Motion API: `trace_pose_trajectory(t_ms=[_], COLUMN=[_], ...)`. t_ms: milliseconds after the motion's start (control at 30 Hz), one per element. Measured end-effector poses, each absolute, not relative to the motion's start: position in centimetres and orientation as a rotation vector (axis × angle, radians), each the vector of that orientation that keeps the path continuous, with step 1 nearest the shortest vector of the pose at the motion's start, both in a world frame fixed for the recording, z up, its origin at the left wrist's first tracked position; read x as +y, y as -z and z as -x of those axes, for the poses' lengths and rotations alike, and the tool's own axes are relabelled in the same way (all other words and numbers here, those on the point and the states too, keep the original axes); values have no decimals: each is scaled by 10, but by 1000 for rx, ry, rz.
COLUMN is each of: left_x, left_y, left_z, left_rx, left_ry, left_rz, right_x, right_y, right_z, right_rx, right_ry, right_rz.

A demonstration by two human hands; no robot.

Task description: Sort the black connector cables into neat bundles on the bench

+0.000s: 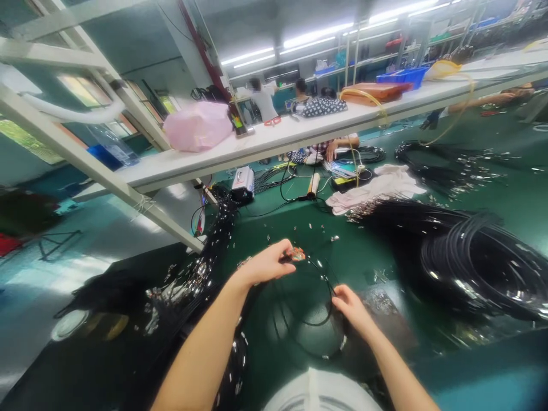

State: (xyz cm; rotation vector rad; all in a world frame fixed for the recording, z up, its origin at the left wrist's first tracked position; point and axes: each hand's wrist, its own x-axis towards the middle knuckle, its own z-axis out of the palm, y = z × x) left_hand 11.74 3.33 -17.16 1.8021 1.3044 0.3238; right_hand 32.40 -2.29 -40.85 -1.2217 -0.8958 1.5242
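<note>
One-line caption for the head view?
Left hand pinches one end of a thin black cable; right hand holds its loop over the green bench, cable coils alongside.

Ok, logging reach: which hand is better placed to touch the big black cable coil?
Probably right hand: nearer the cable coil; left hand is farther, pinching the thin cable at its orange end.

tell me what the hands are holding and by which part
The left hand pinches a small orange piece at a thin black cable; the right hand pinches the same cable's loop further along.
</note>
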Motion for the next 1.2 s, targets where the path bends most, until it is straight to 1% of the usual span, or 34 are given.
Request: trace_pose_trajectory(t_ms=[67,167,333,400,467,533,600,667,700,767,800,867,933,1000,1067,1200], left_x=[28,21,7,3,3,4,7,8,8,5,4,3,4,8,14,27], left_y=[175,176,156,151,155,169,186,194,194,182,173,154,140,137,141,141], left_z=[-123,-124,-107,-101,-96,-92,-86,-79,-75,-69,-66,-62,-59,-57,-54,-40], left_rx=[1306,1395,1528,1549,1573,1634,1750,1808,1780,1652,1598,1572,1609,1651,1691,1740], left_ry=[-284,-357,-232,-213,-129,-9,38,-71,-167,-408,-530,-734,-823,-810,-793,-908], left_rz=[-1868,-1970,-2007,-2026,-2071,-2114,-2108,-2030,-1961,-1802,-1726,-1623,-1631,-1719,-1795,-1706], right_x=[-15,-3,-4,-14,-28,-39,-43,-40,-36,-29,-27,-29,-37,-45,-49,-50], right_y=[401,388,359,342,322,302,292,300,312,350,372,412,436,440,433,423], right_z=[-322,-314,-310,-316,-326,-340,-354,-367,-371,-372,-370,-365,-362,-365,-376,-405], right_rx=[-927,-973,-965,-981,-931,-784,-585,-425,-364,-303,-224,-119,-63,-54,-78,-146], right_ry=[-1485,-1564,-1620,-1790,-1936,-1883,-1668,-1515,-1486,-1530,-1498,-1376,-1262,-1197,-1174,-1145], right_rz=[1257,1255,1172,983,676,406,323,397,499,758,894,988,1007,994,968,1002])
